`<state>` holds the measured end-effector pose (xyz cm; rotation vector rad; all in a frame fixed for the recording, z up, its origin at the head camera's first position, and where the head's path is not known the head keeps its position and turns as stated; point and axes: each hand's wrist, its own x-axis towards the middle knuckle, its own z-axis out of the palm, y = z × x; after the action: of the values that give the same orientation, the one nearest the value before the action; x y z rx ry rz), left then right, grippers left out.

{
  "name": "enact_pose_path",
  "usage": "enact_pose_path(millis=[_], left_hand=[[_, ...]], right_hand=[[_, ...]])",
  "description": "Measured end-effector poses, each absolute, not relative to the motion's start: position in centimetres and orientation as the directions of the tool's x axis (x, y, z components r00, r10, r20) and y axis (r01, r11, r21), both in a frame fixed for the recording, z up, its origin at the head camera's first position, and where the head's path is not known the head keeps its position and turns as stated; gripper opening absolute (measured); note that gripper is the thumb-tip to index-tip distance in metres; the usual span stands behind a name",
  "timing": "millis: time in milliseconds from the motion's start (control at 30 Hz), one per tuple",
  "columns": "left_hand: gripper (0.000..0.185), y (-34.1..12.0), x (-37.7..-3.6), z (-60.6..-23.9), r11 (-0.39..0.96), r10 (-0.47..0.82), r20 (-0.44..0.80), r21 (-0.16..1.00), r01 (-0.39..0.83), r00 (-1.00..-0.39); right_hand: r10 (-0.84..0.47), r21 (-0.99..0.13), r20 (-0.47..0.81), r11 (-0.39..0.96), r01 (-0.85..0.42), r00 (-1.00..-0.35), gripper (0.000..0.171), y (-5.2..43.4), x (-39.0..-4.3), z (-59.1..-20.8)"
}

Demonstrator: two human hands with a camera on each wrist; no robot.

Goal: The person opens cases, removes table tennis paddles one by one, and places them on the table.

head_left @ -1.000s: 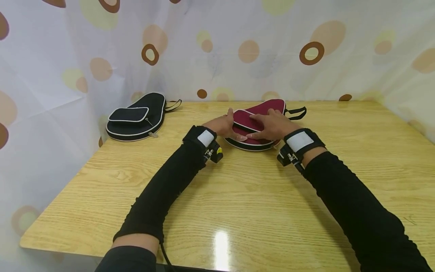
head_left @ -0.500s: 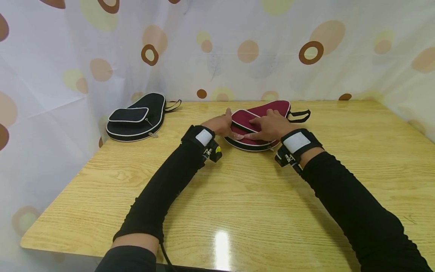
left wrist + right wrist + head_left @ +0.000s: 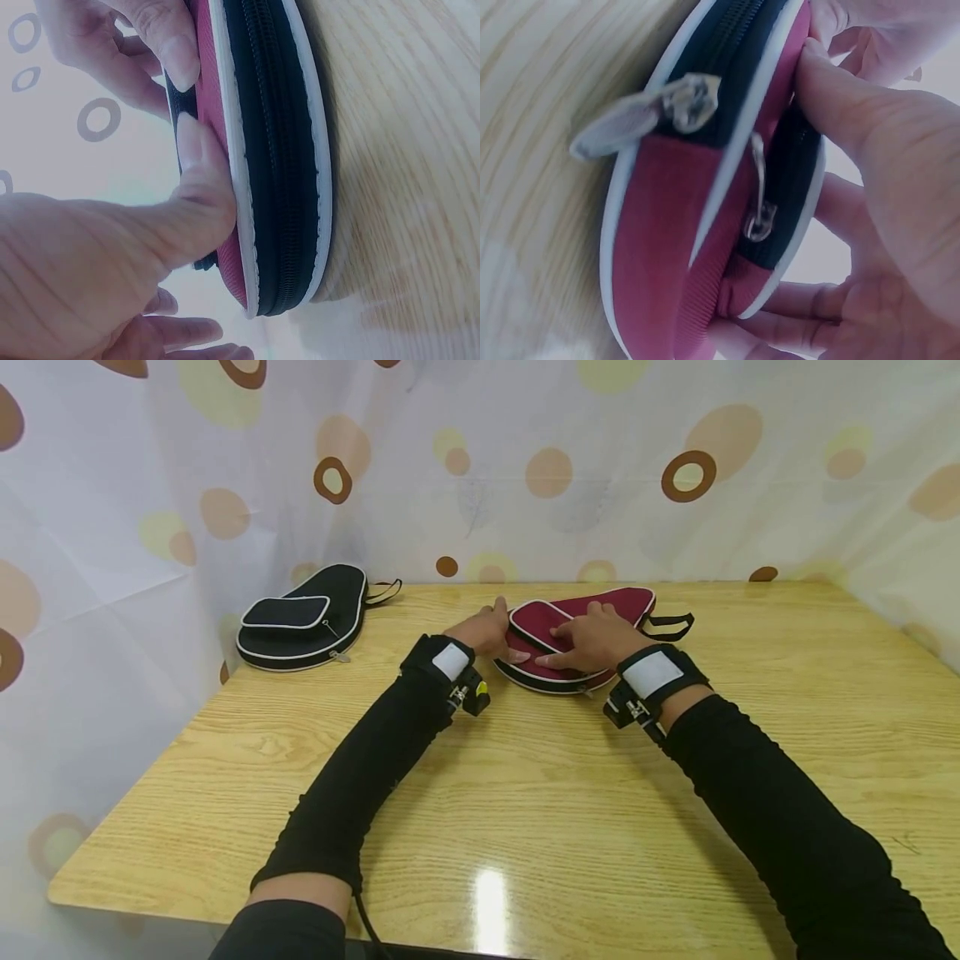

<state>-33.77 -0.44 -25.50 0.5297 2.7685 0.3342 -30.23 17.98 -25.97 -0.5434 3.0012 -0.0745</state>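
A red table tennis bat case (image 3: 622, 600) with white piping and a front pocket lies near the table's back edge. My left hand (image 3: 486, 631) is at its left side, fingers extended and thumb (image 3: 196, 176) pressing the red face beside the rim. Across the pocket, my right hand (image 3: 600, 637) holds the case, with its thumb (image 3: 829, 90) at the pocket's zip and its fingers bent over the other side. The main zip pull (image 3: 619, 127) hangs at the near rim, and a smaller pull (image 3: 759, 202) sits on the pocket's zip.
A black bat case (image 3: 341, 597) with white piping lies at the back left. Behind the wooden table (image 3: 480, 793) hangs a patterned curtain (image 3: 495, 527). The table's left edge runs down to a rounded front corner.
The red case has turned clockwise: its narrow end and strap have swung right and towards me. Both hands have shifted slightly left, and a gap has opened between the thumbs in the head view.
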Motion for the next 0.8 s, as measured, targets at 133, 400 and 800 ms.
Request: enact_pose_path(millis=[133, 400, 800], left_hand=[[0.101, -0.6, -33.9, -25.7, 0.915, 0.369, -0.215, 0.257, 0.312, -0.904], [0.074, -1.0, -33.8, -26.1, 0.897, 0.384, -0.108, 0.278, 0.343, -0.917], [0.028, -0.6, -33.5, -26.1, 0.831, 0.548, 0.024, 0.096, 0.547, -0.836]], right_hand=[[-0.373, -0.05, -0.086, 0.928, -0.37, -0.924, 0.066, 17.7, -30.0, -25.7], [-0.378, -0.056, -0.1, 0.926, -0.374, -0.921, 0.06, 17.2, -29.6, -25.3], [-0.457, -0.1, -0.153, 0.889, -0.447, -0.876, 0.038, 17.5, -29.4, -24.3]])
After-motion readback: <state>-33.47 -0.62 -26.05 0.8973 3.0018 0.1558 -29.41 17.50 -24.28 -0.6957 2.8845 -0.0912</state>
